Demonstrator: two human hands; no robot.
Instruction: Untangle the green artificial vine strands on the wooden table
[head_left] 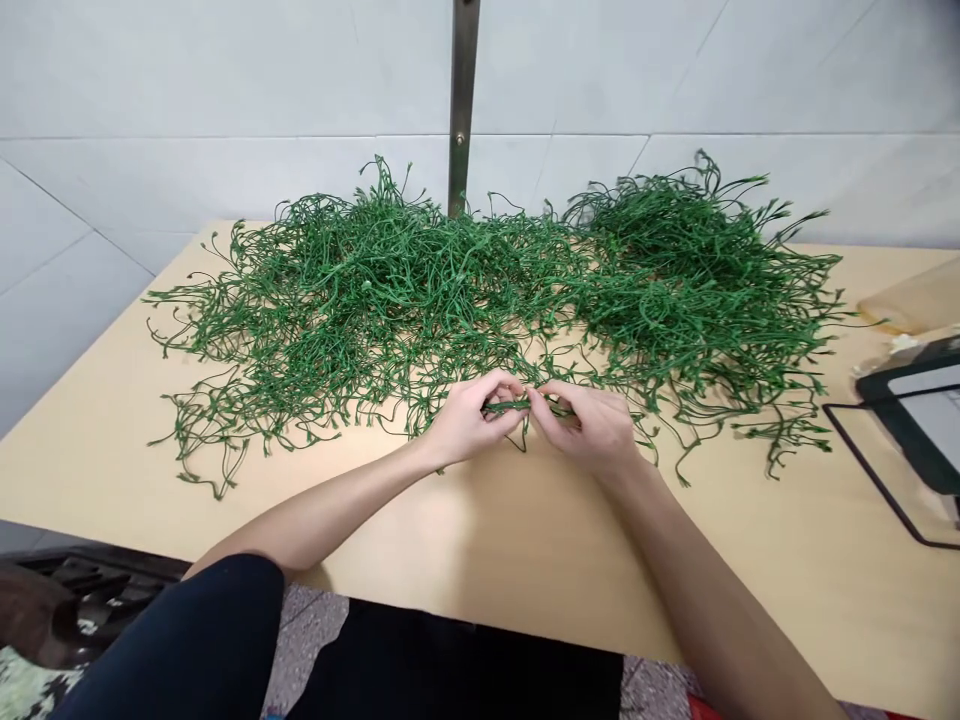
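Thin, curly green stems with small tufted ends, which look like plastic plant stems, lie in a wide tangled heap (420,270) across the table. At the heap's front edge, my left hand (472,415) and my right hand (589,420) meet, fingertips nearly touching. Between them runs a green stem (506,406). Both hands pinch it, the left around its left part and the right near its other end. Whether it is one stem or a few together, I cannot tell. Loose stems lie just beyond my fingers.
The pale wooden table (360,510) stands against a grey-white panelled wall with a metal upright (461,110). At the right edge are a dark green and white object (915,410), a black wire frame (870,480) and a translucent bag (922,297). Dark carved furniture (45,610) stands lower left.
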